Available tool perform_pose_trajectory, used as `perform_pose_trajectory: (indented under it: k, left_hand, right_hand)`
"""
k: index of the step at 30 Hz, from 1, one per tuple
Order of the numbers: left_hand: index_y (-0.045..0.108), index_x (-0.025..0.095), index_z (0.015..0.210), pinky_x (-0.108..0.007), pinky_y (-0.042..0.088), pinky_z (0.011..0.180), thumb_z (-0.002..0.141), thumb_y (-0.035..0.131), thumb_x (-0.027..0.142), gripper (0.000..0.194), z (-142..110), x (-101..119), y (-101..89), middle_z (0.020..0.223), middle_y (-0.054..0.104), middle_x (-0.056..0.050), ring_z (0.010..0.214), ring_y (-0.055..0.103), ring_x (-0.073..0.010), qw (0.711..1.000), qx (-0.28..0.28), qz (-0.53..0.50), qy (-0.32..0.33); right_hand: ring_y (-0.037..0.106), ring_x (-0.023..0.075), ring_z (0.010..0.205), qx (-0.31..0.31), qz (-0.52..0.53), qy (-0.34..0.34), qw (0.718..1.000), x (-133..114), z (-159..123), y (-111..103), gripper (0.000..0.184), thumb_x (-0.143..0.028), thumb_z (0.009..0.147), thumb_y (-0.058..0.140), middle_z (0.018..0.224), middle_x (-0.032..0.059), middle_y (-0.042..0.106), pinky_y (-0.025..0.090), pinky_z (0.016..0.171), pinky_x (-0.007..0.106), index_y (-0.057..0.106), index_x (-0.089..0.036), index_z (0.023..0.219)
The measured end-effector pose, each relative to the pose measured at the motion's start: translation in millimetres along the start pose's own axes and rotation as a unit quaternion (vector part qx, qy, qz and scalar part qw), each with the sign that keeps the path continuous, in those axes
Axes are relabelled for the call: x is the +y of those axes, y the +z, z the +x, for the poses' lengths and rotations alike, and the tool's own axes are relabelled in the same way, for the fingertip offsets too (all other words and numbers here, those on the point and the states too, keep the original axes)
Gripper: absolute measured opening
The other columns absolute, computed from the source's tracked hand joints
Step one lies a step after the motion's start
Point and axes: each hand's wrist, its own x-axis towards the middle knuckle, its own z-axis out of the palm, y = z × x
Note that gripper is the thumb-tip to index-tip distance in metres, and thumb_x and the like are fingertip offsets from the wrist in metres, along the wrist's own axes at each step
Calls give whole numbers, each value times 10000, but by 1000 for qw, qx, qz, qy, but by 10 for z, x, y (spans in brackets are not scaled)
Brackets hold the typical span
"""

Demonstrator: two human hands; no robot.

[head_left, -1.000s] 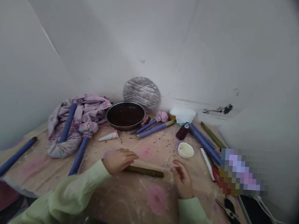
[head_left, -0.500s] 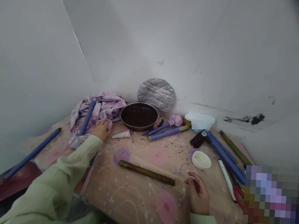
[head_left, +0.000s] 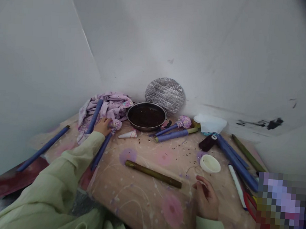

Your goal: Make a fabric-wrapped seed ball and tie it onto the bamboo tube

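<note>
While table point(head_left: 136, 197) spreads from the green stick point(head_left: 153, 174) to the near edge point(head_left: 111, 209), the left hand point(head_left: 102, 126) is outstretched beside a knob point(head_left: 117, 125), the right hand point(head_left: 207, 197) loosely curled — either grip, I can't tell.

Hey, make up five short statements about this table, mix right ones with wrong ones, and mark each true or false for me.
1. The left hand is beside the round cloth head of a blue stick. True.
2. The right hand is holding the middle green stick. False: that stick lies on the table, apart from both hands.
3. The pan is in front of the silver disc. True.
4. The white bowl is upside down. False: its open side faces up.
5. The dark spool is inside the pan. False: it lies on the table near the white bowl.
</note>
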Motion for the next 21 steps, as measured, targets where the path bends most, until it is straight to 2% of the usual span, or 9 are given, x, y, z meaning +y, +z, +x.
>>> perform_pose_trajectory:
  k: [4,7,10,12,14,16,19,21]
  left_hand:
    - [555,147,1138,-410,449,923,766,521,248,388,-8,50,1,1169,559,-148,1081,548,-303,1000,-1,24,-16]
    - [601,149,1056,-388,441,926,836,440,288,305,122,59,-22,1138,590,-138,1080,557,-279,999,-7,31,-17]
    - [648,145,921,-365,458,876,873,394,340,323,385,48,-52,1032,642,-135,1009,596,-270,999,-30,32,-17]
    - [657,163,893,-341,464,852,866,423,347,299,607,59,-51,991,662,-115,986,609,-259,998,-45,30,-19]
    - [648,181,957,-309,452,878,844,486,316,239,840,103,-25,1024,662,-88,1011,603,-234,998,-56,21,-14]
    - [608,174,1076,-314,438,917,812,560,304,297,1062,179,22,1103,635,-90,1060,580,-234,998,-59,10,-12]
    - [495,154,1233,-418,435,941,827,573,361,462,1358,303,111,1248,535,-121,1121,530,-256,999,-49,-10,-20]
    - [468,157,1252,-466,447,925,864,531,378,451,1531,354,173,1274,499,-122,1116,524,-248,998,-53,-28,-21]
  right_hand:
    - [578,176,665,0,-19,-6,1000,-26,-2,-9,493,-560,717,580,775,62,623,468,614,279,611,-153,992]
    - [572,172,667,-7,-34,-32,999,-52,-7,-8,429,-562,744,552,738,51,610,471,651,275,630,-155,856]
    - [530,157,623,-74,-57,-73,993,-71,-24,11,404,-535,797,506,635,28,548,443,595,246,559,-177,619]
    - [494,147,586,-122,-70,-102,985,-80,-41,34,426,-505,838,464,584,15,499,419,559,238,499,-188,555]
    - [476,144,572,-136,-78,-123,980,-84,-54,58,425,-481,862,440,569,9,473,409,551,237,474,-194,550]
    - [474,143,571,-132,-89,-136,978,-75,-57,76,416,-466,873,429,577,9,471,408,555,236,472,-195,561]
    - [490,140,574,-139,-115,-152,972,-24,-34,77,403,-454,870,447,587,11,482,413,561,232,474,-192,565]
    - [504,139,574,-157,-134,-163,965,27,-6,62,391,-437,871,454,590,13,494,423,572,230,487,-188,572]
